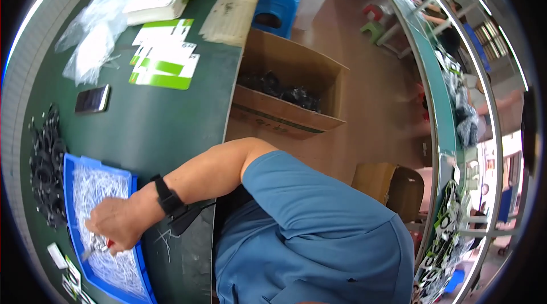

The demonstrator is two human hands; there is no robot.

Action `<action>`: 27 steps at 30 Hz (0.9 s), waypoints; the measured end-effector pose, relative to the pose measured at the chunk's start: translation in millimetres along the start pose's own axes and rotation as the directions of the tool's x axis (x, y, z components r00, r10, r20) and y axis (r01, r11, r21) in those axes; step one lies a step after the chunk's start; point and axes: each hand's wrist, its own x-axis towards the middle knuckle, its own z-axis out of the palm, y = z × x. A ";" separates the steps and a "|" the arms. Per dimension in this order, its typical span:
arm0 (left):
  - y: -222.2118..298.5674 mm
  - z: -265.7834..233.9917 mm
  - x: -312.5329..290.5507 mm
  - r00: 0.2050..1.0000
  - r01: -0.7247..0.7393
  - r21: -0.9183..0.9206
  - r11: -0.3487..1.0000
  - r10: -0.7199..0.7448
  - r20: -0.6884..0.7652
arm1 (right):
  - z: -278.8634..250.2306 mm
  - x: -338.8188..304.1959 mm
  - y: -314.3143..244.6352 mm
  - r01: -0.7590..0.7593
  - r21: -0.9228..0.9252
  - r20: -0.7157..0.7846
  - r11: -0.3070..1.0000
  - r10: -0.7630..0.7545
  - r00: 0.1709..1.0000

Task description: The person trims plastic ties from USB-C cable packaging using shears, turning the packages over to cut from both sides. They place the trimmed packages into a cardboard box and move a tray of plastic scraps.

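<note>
My right hand (pixel 118 223), with a black watch (pixel 168 197) on its wrist, is over a blue plastic tray (pixel 69 190) on the green table. Its fingers are curled closed around a small silvery metal tool (pixel 96 245) with a red part; the grip hides most of it, so I cannot tell its exact kind. Thin white plastic strips (pixel 108 181) fill the tray under the hand. Beside the tray's far side lies a heap of black parts (pixel 47 161). A few loose white strips (pixel 165 241) lie on the table near my wrist. My left hand is out of view.
On the table (pixel 171 133) are a phone (pixel 92 99), green-and-white cards (pixel 165 68), stacked cards (pixel 156 5) and clear plastic bags (pixel 94 42). Small tagged items (pixel 69 275) lie below the tray. A cardboard box (pixel 290 116) and blue stool (pixel 279 2) stand by the table edge.
</note>
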 end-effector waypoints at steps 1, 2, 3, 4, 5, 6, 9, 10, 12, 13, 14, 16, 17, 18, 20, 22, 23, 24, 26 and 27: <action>11.4 1.6 -24.9 0.996 -0.025 0.065 0.998 0.030 -0.080 | 1.0 2.0 0.9 -0.056 0.049 0.016 0.997 0.055 0.998; 18.6 -2.1 -46.5 0.985 -0.034 0.137 0.990 0.056 -0.166 | -1.7 0.3 9.9 -0.113 0.102 0.046 0.988 0.109 0.993; 25.7 -7.1 -81.5 0.953 -0.034 0.229 0.973 0.100 -0.285 | -1.1 -2.1 20.6 -0.140 0.106 0.072 0.985 0.133 0.989; 40.7 11.7 -116.8 0.912 -0.012 0.338 0.941 0.149 -0.383 | -3.3 -1.6 22.2 -0.082 0.120 0.009 0.989 0.082 0.997; 39.0 24.5 -151.4 0.717 0.013 0.451 0.893 0.306 -0.626 | -7.5 -4.3 27.8 -0.075 0.153 -0.020 0.985 0.079 0.997; 28.7 54.2 -161.6 0.419 0.082 0.521 0.849 0.445 -0.792 | -9.0 -2.2 22.4 -0.148 0.157 0.021 0.976 0.147 0.989; 28.4 132.7 -185.9 -0.406 0.206 0.524 0.827 0.559 -0.723 | -10.0 9.0 4.0 0.106 0.050 0.035 0.993 -0.108 0.994; 18.0 123.8 -234.3 -0.293 0.441 0.641 0.628 0.776 -0.559 | -22.0 9.6 -6.6 0.039 0.034 0.084 0.999 -0.041 0.996; 10.0 133.3 -295.1 -0.289 0.530 0.648 0.547 0.835 -0.468 | -34.6 1.5 1.7 -0.115 -0.058 0.093 0.992 0.120 0.988; 8.2 152.0 -317.6 -0.252 0.566 0.662 0.491 0.868 -0.427 | -29.6 3.6 4.8 -0.186 0.016 0.115 0.982 0.183 0.976; 1.5 163.4 -346.2 -0.226 0.583 0.677 0.450 0.890 -0.397 | -25.3 5.3 8.6 -0.257 0.056 0.121 0.965 0.248 0.961; -26.4 178.5 -339.6 -0.523 0.443 0.648 0.619 0.766 -0.374 | -17.1 4.2 19.7 -0.256 0.148 0.162 0.955 0.232 0.959; -35.6 186.5 -364.6 -0.532 0.453 0.627 0.634 0.757 -0.380 | -18.7 2.2 16.0 -0.282 0.223 0.168 0.933 0.248 0.954; -53.3 190.5 -398.0 -0.536 0.461 0.615 0.640 0.753 -0.382 | -19.8 -0.1 9.7 -0.260 0.237 0.154 0.936 0.229 0.961; -84.6 181.6 -434.7 -0.533 0.333 0.613 0.716 0.680 -0.504 | -15.9 -1.0 5.9 -0.290 0.237 0.190 0.927 0.248 0.950; -101.2 183.1 -532.7 -0.436 0.287 0.466 0.837 0.547 -0.714 | -11.5 7.1 3.9 -0.280 0.301 0.187 0.912 0.231 0.955; -90.6 158.8 -510.8 -0.403 0.277 0.483 0.831 0.557 -0.726 | -16.8 5.5 2.5 -0.286 0.279 0.188 0.917 0.240 0.952; -84.2 136.3 -487.5 -0.438 0.471 0.472 0.745 0.662 -0.608 | -20.4 3.6 2.1 -0.296 0.259 0.190 0.919 0.252 0.949; -67.8 116.8 -412.1 -0.415 0.793 0.326 0.515 0.848 -0.330 | -26.9 2.5 3.7 -0.311 0.235 0.178 0.921 0.274 0.945; -46.8 113.6 -377.6 -0.351 0.808 0.406 0.427 0.902 -0.251 | -27.3 2.3 5.2 -0.328 0.243 0.190 0.913 0.287 0.939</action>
